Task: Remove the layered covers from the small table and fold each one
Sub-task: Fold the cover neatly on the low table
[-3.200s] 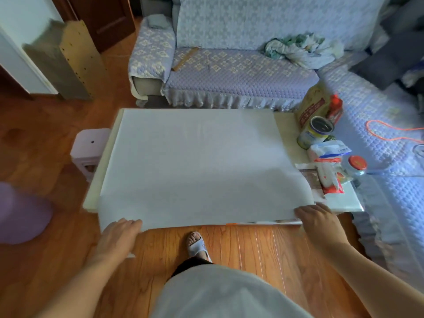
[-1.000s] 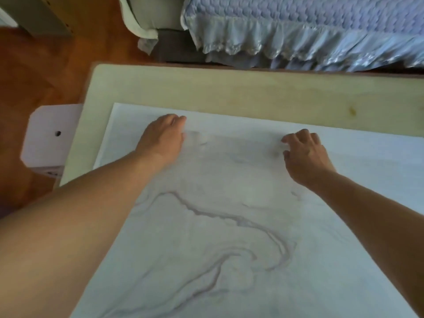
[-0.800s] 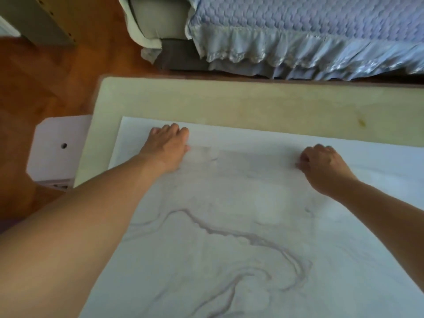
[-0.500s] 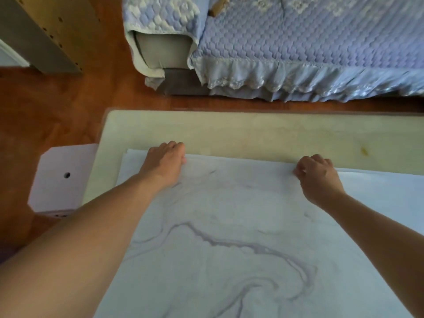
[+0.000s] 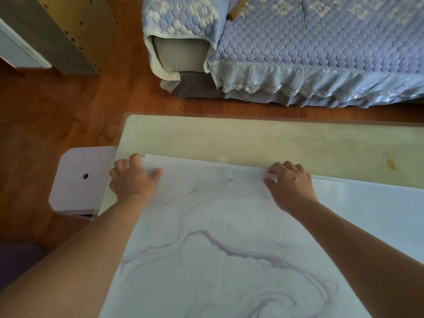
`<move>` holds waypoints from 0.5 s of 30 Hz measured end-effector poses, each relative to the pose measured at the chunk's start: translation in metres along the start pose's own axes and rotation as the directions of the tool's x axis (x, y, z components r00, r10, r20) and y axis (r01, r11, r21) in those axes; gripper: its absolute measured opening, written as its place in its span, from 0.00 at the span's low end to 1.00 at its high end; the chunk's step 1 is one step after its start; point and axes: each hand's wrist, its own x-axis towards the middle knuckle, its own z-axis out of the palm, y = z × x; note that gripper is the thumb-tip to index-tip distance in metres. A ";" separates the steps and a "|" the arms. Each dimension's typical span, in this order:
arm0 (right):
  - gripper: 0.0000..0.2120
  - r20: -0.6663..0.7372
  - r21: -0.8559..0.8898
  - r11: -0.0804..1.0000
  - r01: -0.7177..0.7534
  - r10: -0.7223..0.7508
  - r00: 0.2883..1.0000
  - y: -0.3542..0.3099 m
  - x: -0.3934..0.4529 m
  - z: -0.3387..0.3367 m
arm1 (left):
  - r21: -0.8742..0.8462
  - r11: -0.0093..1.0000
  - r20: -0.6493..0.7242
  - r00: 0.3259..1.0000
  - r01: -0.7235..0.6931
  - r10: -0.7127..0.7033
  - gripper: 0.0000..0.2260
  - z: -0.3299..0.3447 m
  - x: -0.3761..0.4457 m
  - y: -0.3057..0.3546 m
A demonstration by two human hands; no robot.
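Marble-patterned cover (image 5: 229, 260) lies over the small table (image 5: 252, 141), filling the view from centre down to 6 o'clock. Its far edge is drawn back, leaving a bare cream strip of tabletop toward 12 o'clock. A plain white layer (image 5: 371, 203) shows beneath it at 3 o'clock.

Left hand (image 5: 133, 180), at 9 o'clock of the cover: grips the far-left corner, thumb on top, fingers curled over the edge.

Right hand (image 5: 290, 184), at about 1 o'clock: pinches the far edge, thumb under a slightly lifted lip, fingers curled on top. Both holds narrow, on the cover.

No brand, label or writing readable anywhere.

Surroundings: white stool (image 5: 80, 180) with a round hole, just beside the table at 9 o'clock; sofa (image 5: 321, 42) in a quilted blue-lavender slipcover at 12–2 o'clock; wood floor (image 5: 46, 111).
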 end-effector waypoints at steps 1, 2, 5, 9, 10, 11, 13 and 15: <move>0.11 -0.022 0.036 0.999 0.008 -0.008 1.000 -0.011 0.001 0.006 | -0.044 0.997 0.034 0.998 0.060 -0.058 0.30 -0.003 0.003 -0.002; 0.10 -0.047 0.066 0.998 0.012 -0.009 0.999 -0.019 0.002 0.011 | -0.093 0.991 0.061 0.994 0.091 -0.085 0.30 -0.004 0.006 -0.005; 0.05 -0.109 0.146 0.989 -0.020 0.037 0.993 -0.030 0.009 0.023 | -0.286 0.948 0.072 0.990 0.138 -0.123 0.22 0.001 0.014 -0.013; 0.02 -0.055 0.225 0.965 -0.133 0.148 0.987 -0.032 0.021 0.023 | -0.475 0.839 0.098 0.963 0.265 -0.249 0.13 0.006 0.015 -0.010; 0.03 -0.040 0.232 0.961 -0.150 0.163 0.986 -0.033 0.023 0.022 | -0.485 0.827 0.102 0.957 0.285 -0.270 0.11 0.007 0.018 -0.008; 0.03 -0.029 0.237 0.958 -0.161 0.172 0.985 -0.034 0.025 0.021 | -0.496 0.813 0.106 0.951 0.304 -0.291 0.10 0.009 0.021 -0.009; 0.04 -0.016 0.253 0.953 -0.166 0.176 0.984 -0.034 0.027 0.020 | -0.525 0.778 0.124 0.935 0.346 -0.332 0.07 0.013 0.029 -0.008; 0.03 -0.015 0.264 0.951 -0.164 0.174 0.985 -0.033 0.027 0.021 | -0.531 0.762 0.134 0.924 0.371 -0.357 0.05 0.016 0.032 -0.008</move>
